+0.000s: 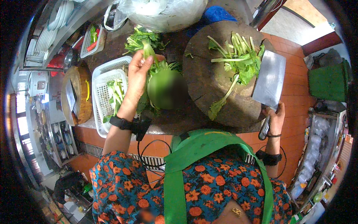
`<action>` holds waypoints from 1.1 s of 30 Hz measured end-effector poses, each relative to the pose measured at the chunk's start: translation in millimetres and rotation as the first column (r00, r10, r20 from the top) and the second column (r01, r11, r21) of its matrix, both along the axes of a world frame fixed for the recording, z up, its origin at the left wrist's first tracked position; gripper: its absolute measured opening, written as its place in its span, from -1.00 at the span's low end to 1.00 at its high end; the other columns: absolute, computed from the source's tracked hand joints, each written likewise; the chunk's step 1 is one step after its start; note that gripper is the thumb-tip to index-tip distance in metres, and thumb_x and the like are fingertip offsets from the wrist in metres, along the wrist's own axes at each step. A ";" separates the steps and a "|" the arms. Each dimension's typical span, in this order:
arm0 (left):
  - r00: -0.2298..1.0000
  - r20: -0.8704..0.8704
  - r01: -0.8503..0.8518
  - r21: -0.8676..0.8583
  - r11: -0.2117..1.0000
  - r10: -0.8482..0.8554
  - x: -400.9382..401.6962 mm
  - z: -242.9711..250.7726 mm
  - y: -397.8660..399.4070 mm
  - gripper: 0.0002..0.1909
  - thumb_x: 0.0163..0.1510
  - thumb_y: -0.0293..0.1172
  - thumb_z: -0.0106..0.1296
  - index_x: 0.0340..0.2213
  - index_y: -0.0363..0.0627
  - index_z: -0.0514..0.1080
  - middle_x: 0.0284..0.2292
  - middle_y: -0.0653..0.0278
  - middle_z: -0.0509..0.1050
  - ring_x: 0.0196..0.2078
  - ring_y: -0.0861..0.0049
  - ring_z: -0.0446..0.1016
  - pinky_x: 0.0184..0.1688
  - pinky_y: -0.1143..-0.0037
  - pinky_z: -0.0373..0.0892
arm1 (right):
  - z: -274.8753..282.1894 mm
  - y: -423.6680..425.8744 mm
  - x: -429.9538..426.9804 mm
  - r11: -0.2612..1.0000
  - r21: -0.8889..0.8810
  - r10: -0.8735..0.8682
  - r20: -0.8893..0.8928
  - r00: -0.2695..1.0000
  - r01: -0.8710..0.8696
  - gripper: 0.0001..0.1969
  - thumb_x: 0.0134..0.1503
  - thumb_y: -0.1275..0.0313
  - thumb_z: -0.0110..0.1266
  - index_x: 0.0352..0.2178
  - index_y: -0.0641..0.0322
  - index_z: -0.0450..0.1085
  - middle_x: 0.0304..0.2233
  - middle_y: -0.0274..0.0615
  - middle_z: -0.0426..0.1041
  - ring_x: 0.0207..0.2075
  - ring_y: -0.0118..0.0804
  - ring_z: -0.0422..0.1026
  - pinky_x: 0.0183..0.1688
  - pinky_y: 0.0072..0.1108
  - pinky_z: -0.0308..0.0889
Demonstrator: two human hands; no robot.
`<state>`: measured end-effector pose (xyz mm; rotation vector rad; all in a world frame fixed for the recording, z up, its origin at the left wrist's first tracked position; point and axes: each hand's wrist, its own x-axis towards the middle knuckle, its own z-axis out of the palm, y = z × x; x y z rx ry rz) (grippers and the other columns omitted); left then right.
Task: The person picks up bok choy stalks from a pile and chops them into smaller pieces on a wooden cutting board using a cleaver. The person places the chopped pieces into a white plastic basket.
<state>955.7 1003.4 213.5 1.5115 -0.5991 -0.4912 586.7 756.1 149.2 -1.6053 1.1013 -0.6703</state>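
My left hand (143,65) grips the pale base of a leafy green vegetable (149,51) above the counter, between the white baskets and the round wooden chopping block (204,92). My right hand (275,116) holds a cleaver (270,78) by its handle, the broad blade at the block's right edge. On the block lie cut green stalks and leaves (246,68), with one long stalk (230,91) pointing towards me. More leafy greens (144,40) lie behind my left hand. A blurred patch hides part of the greens beside the block.
Nested white plastic baskets (96,84) hold cut stalks. Left of them, another round board (86,103) bears a knife (71,93). A small basket (103,42) with red and green vegetables and a clear plastic bag (167,14) are farther back. A green bin (328,81) stands right.
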 end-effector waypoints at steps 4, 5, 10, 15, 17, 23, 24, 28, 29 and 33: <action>0.999 -0.022 0.030 -0.023 0.999 -0.030 -0.4 20.3 -15.1 -0.85 0.07 -0.47 -0.16 -0.29 -0.24 0.30 -0.49 0.24 0.44 -0.47 0.63 0.38 -0.38 0.61 0.31 | 34.6 5.6 4.7 0.989 0.144 0.007 0.119 0.993 -0.024 -0.65 -0.13 0.72 -0.13 -0.24 0.29 0.10 -0.48 -0.21 0.30 -0.63 -0.48 0.29 -0.61 -0.69 0.22; 0.994 0.089 0.056 0.061 0.997 -0.062 0.0 21.3 -20.2 -0.85 0.05 -0.52 -0.14 -0.29 -0.25 0.29 -0.52 0.24 0.44 -0.52 0.63 0.39 -0.42 0.64 0.32 | 40.2 4.7 3.3 0.997 0.079 0.008 0.159 0.987 -0.021 -0.64 -0.12 0.74 -0.15 -0.23 0.27 0.08 -0.52 -0.24 0.30 -0.69 -0.51 0.25 -0.68 -0.71 0.19; 0.769 0.566 0.037 0.424 0.905 -0.296 -36.9 -4.6 -51.2 -0.72 -0.15 -0.31 0.07 -0.37 -0.21 0.37 -0.48 0.02 0.41 -0.42 0.10 0.38 -0.40 0.36 0.30 | 97.3 12.1 2.0 0.982 0.010 0.186 0.010 0.982 -0.186 -0.59 -0.13 0.71 -0.13 -0.16 0.29 0.15 -0.49 -0.25 0.33 -0.64 -0.55 0.26 -0.63 -0.72 0.23; 0.664 0.603 -0.046 0.623 0.781 -0.442 -75.6 -35.3 -86.3 -0.69 -0.18 -0.31 0.08 -0.35 -0.15 0.32 -0.42 0.06 0.40 -0.36 0.17 0.40 -0.34 0.34 0.34 | 114.1 37.4 15.4 0.885 -0.083 0.413 -0.316 0.854 -0.458 -0.29 -0.19 0.73 -0.08 0.07 0.17 -0.03 -0.30 -0.07 0.39 -0.49 -0.41 0.41 -0.51 -0.62 0.33; 0.678 0.545 -0.077 0.719 0.690 -0.493 -83.9 -37.6 -92.5 -0.65 -0.18 -0.32 0.08 -0.30 -0.11 0.30 -0.38 0.07 0.39 -0.31 0.18 0.39 -0.28 0.34 0.34 | 124.5 47.8 28.5 0.832 -0.159 0.451 -0.364 0.815 -0.532 -0.26 -0.17 0.72 -0.08 0.09 0.08 -0.06 -0.14 0.13 0.30 -0.24 0.07 0.38 -0.27 -0.45 0.33; 0.711 0.579 -0.109 0.651 0.751 -0.399 -88.0 -47.1 -90.9 -0.56 -0.24 -0.36 0.12 -0.27 -0.07 0.23 -0.32 0.12 0.35 -0.29 0.16 0.36 -0.30 0.31 0.32 | 122.1 57.3 33.7 0.681 -0.296 0.553 -0.392 0.735 -0.670 -0.25 -0.17 0.76 -0.12 0.11 0.10 -0.07 -0.31 0.03 0.38 -0.61 -0.27 0.34 -0.46 -0.65 0.26; 0.676 0.646 -0.151 0.592 0.791 -0.355 -88.3 -47.5 -90.6 -0.56 -0.25 -0.37 0.12 -0.27 -0.07 0.23 -0.31 0.14 0.35 -0.27 0.17 0.35 -0.27 0.31 0.30 | 124.6 57.8 32.8 0.708 -0.186 0.575 -0.410 0.709 -0.681 -0.26 -0.17 0.75 -0.12 0.10 0.12 -0.07 -0.34 0.06 0.39 -0.58 -0.14 0.37 -0.44 -0.63 0.28; 0.559 0.786 -0.188 0.431 0.882 -0.265 -89.3 -46.5 -89.3 -0.59 -0.25 -0.40 0.10 -0.28 -0.06 0.26 -0.31 0.19 0.35 -0.21 0.22 0.31 -0.18 0.33 0.22 | 124.1 57.0 34.9 0.661 -0.201 0.584 -0.467 0.664 -0.723 -0.25 -0.18 0.75 -0.11 0.10 0.12 -0.07 -0.39 0.10 0.38 -0.54 -0.06 0.41 -0.44 -0.59 0.29; 0.561 0.785 -0.186 0.430 0.883 -0.264 -88.9 -49.0 -89.7 -0.59 -0.25 -0.40 0.10 -0.28 -0.06 0.26 -0.31 0.19 0.35 -0.21 0.22 0.31 -0.18 0.33 0.22 | 126.1 56.4 36.5 0.649 -0.162 0.610 -0.473 0.636 -0.743 -0.23 -0.19 0.73 -0.12 0.11 0.11 -0.11 -0.37 0.15 0.37 -0.48 0.03 0.39 -0.41 -0.46 0.31; 0.518 0.807 -0.173 0.424 0.889 -0.284 -83.6 -61.8 -88.8 -0.67 -0.23 -0.42 0.07 -0.33 -0.06 0.29 -0.33 0.21 0.35 -0.24 0.27 0.31 -0.22 0.35 0.23 | 121.4 54.5 46.6 0.579 -0.226 0.634 -0.479 0.606 -0.784 -0.24 -0.17 0.75 -0.15 0.12 0.08 -0.12 -0.47 0.17 0.36 -0.54 0.08 0.37 -0.45 -0.41 0.31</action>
